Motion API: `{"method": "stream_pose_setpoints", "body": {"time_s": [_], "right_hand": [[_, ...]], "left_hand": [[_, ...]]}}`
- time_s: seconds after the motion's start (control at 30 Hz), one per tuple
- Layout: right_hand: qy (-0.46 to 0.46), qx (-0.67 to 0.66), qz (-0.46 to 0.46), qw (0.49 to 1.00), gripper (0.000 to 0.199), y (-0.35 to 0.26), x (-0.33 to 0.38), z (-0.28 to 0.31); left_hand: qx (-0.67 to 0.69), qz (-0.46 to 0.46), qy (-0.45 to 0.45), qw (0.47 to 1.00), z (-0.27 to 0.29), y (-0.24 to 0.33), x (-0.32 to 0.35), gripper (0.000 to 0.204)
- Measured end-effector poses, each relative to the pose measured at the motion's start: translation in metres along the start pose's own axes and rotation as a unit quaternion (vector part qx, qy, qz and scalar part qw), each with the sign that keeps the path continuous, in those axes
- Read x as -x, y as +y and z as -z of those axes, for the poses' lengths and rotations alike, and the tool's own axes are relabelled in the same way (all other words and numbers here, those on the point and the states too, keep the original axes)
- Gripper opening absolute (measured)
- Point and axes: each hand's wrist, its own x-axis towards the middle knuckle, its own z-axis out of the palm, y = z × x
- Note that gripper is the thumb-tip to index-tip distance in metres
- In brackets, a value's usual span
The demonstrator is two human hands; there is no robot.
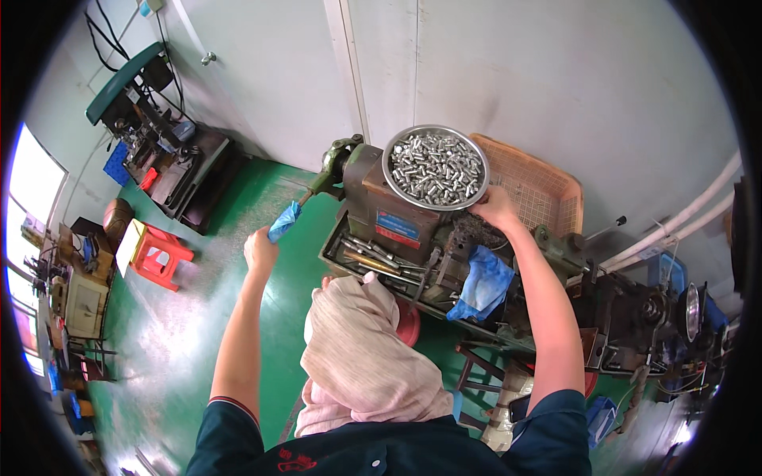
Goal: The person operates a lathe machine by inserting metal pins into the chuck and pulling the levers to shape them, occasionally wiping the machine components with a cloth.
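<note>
My left hand is closed round the end of a machine lever, just below a blue wrapping on it. The lever runs up to a green hub on the left end of a bench machine. On top of the machine sits a round metal bowl full of small silver metal pins. My right hand is at the machine, by the bowl's lower right rim, fingers bent inward. Its fingertips and whatever they pinch are partly hidden.
An orange plastic basket stands behind the machine. Metal rods lie in its front tray; a blue cloth hangs beside them. A pale cloth covers my lap. A red stool and a drill press stand left.
</note>
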Motion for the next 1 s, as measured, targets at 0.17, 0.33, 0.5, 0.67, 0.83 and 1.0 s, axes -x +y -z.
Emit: {"method": "stream_pose_setpoints", "body": {"time_s": [0.17,0.33,0.5,0.67,0.83,1.0], "right_hand": [[-0.007,-0.025,0.032,0.999,0.025,0.011,-0.004,-0.017],[-0.001,-0.022,0.038,0.999,0.024,0.007,-0.003,-0.017],[0.022,-0.003,0.068,0.997,0.024,0.002,0.001,-0.012],[0.088,0.198,0.019,0.976,0.012,-0.009,0.001,0.024],[0.345,0.303,0.119,0.880,0.009,-0.058,-0.001,0.052],[0.127,0.121,0.224,0.959,0.008,-0.127,-0.004,0.026]], "left_hand": [[0.001,0.018,0.012,1.000,0.002,0.007,0.011,0.017],[0.019,0.039,-0.016,0.999,0.009,0.035,0.034,0.013],[0.048,0.043,-0.016,0.998,0.009,0.057,0.050,0.010],[0.061,0.034,-0.014,0.997,0.009,0.054,0.051,0.010],[0.065,0.029,-0.008,0.997,0.008,0.059,0.051,0.010],[0.067,0.024,-0.002,0.997,0.009,0.053,0.053,0.010]]}}
